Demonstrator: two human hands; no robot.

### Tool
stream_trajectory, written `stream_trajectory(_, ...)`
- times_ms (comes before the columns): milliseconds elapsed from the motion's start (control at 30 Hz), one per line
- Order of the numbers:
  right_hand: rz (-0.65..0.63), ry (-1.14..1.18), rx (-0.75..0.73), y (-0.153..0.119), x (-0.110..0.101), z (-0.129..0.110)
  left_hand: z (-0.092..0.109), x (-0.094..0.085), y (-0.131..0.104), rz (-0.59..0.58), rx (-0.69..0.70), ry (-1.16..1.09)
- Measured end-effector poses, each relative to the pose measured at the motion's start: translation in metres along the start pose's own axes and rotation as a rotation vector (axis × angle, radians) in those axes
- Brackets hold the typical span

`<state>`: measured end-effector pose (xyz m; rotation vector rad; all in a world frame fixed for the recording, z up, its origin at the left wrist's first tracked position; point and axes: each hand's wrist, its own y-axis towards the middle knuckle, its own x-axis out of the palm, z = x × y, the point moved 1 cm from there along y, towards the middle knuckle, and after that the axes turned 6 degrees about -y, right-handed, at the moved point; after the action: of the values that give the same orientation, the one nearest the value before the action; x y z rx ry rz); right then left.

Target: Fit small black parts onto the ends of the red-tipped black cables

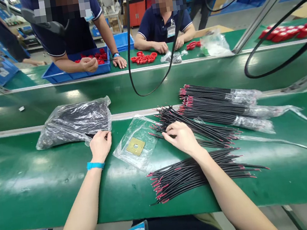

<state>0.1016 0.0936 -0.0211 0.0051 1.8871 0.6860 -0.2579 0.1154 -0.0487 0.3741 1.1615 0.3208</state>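
Note:
My left hand is at the lower right corner of a clear plastic bag packed with black pieces. Its fingers are closed; a dark tip shows beside them, but what they grip is hidden. On the right, my right hand is over a loose pile of black cables with red and bare wire ends. Its thumb and fingers are pinched at a black cable on the pile's left side. Between the hands lies a flat clear bag with a square yellowish plate on it.
A spread of black cables lies under my right forearm. Plastic-wrapped cable bundles lie behind the pile. A black cord hangs in front. Across the bench, two people handle red parts near a blue bin.

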Motion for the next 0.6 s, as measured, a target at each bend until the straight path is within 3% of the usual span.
stream_trajectory(167,0.099,-0.036,0.155,0.001,-0.003,0.019,0.0,0.0,0.0,-0.004,-0.001,-0.001)
stream_trajectory(333,0.003,-0.073,0.112,-0.001,0.006,0.028,0.001,-0.001,0.0,-0.011,-0.003,-0.007)
stream_trajectory(600,0.036,0.021,0.131,0.0,0.008,0.032,0.002,-0.002,-0.001,-0.007,0.002,-0.007)
